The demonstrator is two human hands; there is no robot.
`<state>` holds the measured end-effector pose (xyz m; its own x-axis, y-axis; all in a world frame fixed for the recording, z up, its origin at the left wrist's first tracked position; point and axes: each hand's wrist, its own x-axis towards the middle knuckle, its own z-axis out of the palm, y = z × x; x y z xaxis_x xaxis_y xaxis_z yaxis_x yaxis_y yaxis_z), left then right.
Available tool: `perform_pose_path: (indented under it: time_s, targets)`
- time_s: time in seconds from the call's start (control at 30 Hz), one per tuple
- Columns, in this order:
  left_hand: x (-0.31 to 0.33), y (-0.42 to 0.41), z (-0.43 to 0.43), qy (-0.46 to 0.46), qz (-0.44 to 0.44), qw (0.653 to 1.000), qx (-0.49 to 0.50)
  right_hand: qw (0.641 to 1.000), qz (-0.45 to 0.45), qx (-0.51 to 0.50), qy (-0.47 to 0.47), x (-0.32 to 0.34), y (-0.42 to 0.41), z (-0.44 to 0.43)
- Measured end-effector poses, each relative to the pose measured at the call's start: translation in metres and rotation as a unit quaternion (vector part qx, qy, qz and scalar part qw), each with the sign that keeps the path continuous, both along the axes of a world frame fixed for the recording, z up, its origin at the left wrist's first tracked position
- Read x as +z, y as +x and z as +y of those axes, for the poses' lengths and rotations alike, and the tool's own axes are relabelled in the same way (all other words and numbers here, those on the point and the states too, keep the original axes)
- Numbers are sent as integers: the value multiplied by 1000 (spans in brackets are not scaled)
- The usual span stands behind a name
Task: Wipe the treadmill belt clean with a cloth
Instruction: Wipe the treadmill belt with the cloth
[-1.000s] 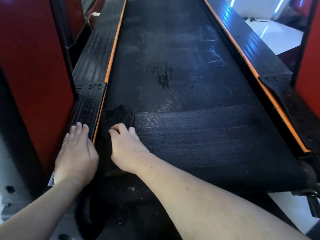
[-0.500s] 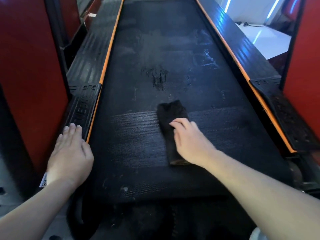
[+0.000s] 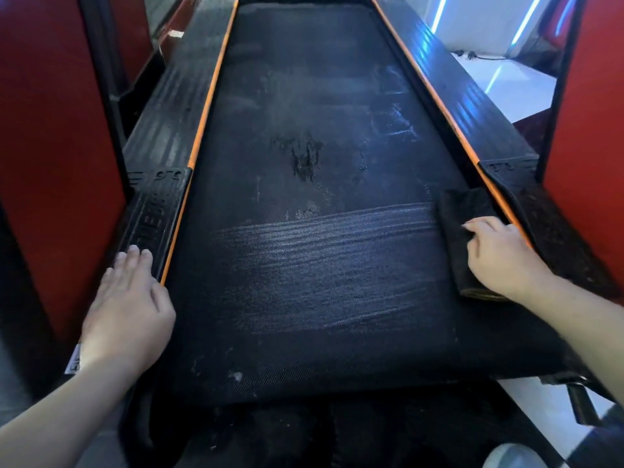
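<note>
Folded cloth (image 3: 467, 214) slid right (mesh belt (image 3: 304, 292) streaked) under right hand (image 3: 503, 261).

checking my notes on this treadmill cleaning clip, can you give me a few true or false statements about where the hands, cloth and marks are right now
1. The cloth lies at the right edge of the belt, under the right hand. True.
2. The left hand holds a second cloth. False: it rests flat on the left side rail and holds nothing.
3. The dark stain in the middle of the belt sits beyond the streaked band, farther from the person. True.
4. The cloth is white. False: it is dark, almost black.
</note>
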<state>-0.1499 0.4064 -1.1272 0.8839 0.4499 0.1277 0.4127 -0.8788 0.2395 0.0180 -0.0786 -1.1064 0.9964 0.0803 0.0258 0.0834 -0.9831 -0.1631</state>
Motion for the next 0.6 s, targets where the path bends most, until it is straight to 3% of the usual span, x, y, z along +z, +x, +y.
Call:
perform_pose_path:
  time_s: [0.17, 0.33, 0.6]
  targets:
    - [-2, 1, 1, 3, 4, 1000, -2, 993, 17, -70, 93, 5, -5, 17]
    - [-2, 2, 0, 6, 0, 1000, 0, 989, 47, -76, 119, 6, -11, 38]
    - [1, 1, 0, 6, 9, 1000, -4, 988, 52, 55, 138, 3, -31, 155]
